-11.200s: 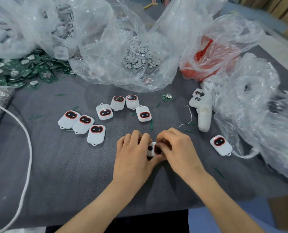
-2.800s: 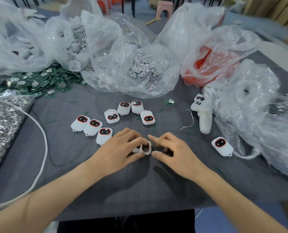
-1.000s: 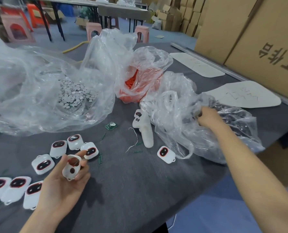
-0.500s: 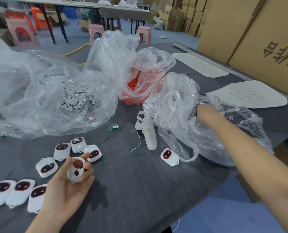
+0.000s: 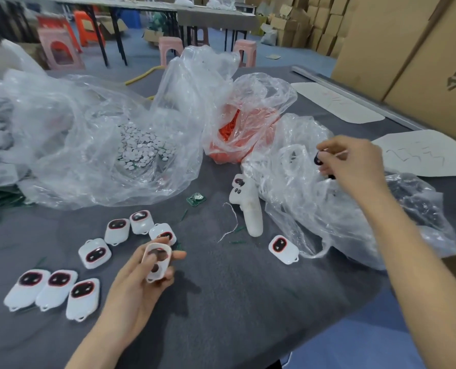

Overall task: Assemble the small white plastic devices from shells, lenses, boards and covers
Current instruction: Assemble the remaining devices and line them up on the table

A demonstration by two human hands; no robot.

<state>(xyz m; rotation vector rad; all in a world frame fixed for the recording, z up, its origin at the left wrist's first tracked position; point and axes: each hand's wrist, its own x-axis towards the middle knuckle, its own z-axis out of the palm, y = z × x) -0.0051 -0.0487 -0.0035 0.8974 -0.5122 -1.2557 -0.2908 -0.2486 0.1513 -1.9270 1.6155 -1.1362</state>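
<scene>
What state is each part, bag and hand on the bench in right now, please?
White shell: held up, window apparently unfilled.
Left hand: grips that shell.
Lens bag: open, crumpled.
Dark lens: pinched above that bag.
Right hand: pinches that lens.
Orange-parts bag: open.
Disc bag: open.
Lone white device: lying face up.
Green board: lying loose, unassembled.

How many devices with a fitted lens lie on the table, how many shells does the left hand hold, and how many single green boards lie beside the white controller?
Devices with fitted lens on the table: 8
White shell in the left hand: 1
Green board: 1
Total: 10
</scene>
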